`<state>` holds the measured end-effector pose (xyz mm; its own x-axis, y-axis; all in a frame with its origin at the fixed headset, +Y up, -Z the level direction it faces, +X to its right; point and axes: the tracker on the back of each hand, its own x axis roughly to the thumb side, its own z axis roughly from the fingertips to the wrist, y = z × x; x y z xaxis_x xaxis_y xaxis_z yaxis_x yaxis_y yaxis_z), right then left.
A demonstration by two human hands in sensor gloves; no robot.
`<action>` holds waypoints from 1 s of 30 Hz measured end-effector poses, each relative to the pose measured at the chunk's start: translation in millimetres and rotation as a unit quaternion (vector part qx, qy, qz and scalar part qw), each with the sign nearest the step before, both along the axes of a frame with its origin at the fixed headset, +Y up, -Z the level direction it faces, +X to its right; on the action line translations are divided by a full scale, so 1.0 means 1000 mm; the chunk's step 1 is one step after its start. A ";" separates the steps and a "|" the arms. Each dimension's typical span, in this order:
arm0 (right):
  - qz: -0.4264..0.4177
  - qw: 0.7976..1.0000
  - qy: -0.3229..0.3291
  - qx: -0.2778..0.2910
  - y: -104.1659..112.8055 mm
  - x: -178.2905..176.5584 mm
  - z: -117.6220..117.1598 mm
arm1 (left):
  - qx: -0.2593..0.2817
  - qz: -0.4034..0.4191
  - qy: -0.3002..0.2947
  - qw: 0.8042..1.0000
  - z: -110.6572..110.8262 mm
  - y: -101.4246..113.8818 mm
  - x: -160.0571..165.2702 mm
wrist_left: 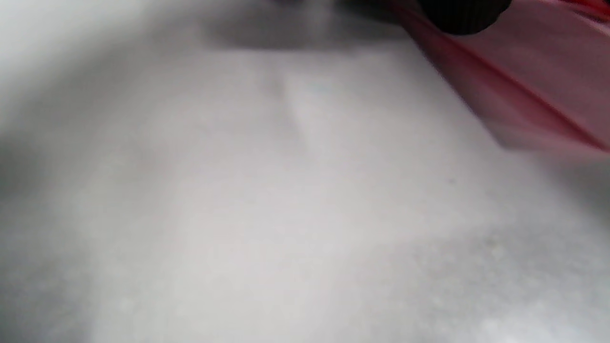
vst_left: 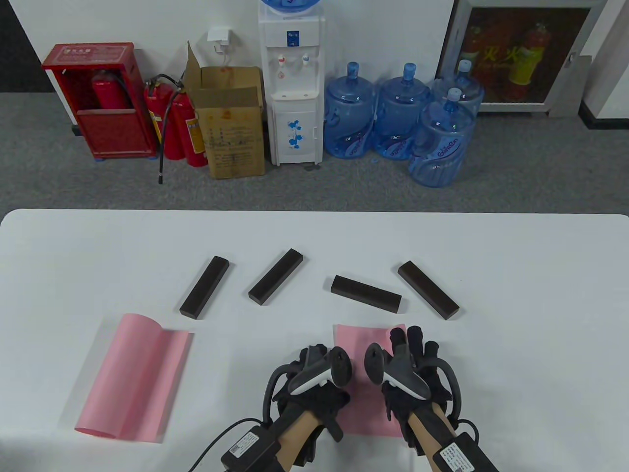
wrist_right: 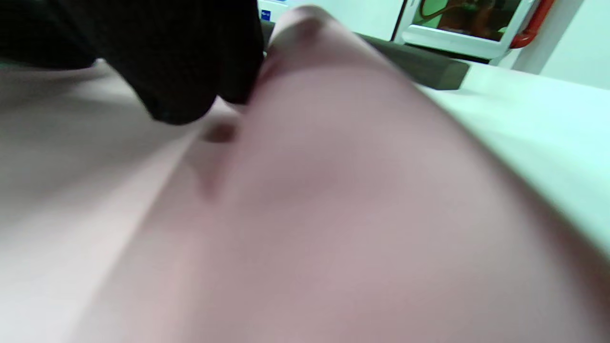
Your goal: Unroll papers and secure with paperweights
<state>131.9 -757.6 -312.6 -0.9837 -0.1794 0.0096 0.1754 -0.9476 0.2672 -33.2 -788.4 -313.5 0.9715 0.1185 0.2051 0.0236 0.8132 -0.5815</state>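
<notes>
Nearest me, both hands are pressing on the right paper [vst_left: 366,344] to keep it from curling: left hand [vst_left: 314,383] curled at its edge, grip unclear, right hand [vst_left: 413,373] with fingers [vst_left: 415,339] spread flat. The left paper [vst_left: 132,378] is lying half-rolled on the worktop [vst_left: 540,344]. Beyond, four weights [vst_left: 366,293] are waiting, untouched.

Beyond the white table [vst_left: 516,275], grey carpet [vst_left: 516,167]. Against the far wall, left to right: red extinguisher cabinet [vst_left: 100,101] with one extinguisher inside; two red fire extinguishers [vst_left: 178,125] beside it; open cardboard box [vst_left: 231,123]; white water dispenser [vst_left: 294,83]; four blue water jugs [vst_left: 400,115] clustered close. Framed poster [vst_left: 523,54] leans at far right.
</notes>
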 end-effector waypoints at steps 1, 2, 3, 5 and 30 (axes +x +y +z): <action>0.016 1.000 -0.006 -0.007 0.001 0.004 -0.001 | 0.000 0.000 0.000 1.000 0.000 0.000 0.000; 0.022 1.000 -0.009 -0.007 0.001 0.008 -0.002 | 0.000 0.000 0.000 1.000 0.000 0.000 0.000; 0.034 0.999 -0.016 -0.006 0.001 0.013 -0.002 | 0.000 0.000 -0.001 1.000 0.000 0.000 0.000; 0.065 0.997 -0.031 -0.005 0.001 0.025 -0.003 | 0.001 0.000 -0.002 1.000 0.000 0.000 -0.001; -0.125 0.978 -0.164 -0.013 -0.012 0.178 0.003 | 0.000 -0.011 -0.005 1.000 0.001 0.000 0.000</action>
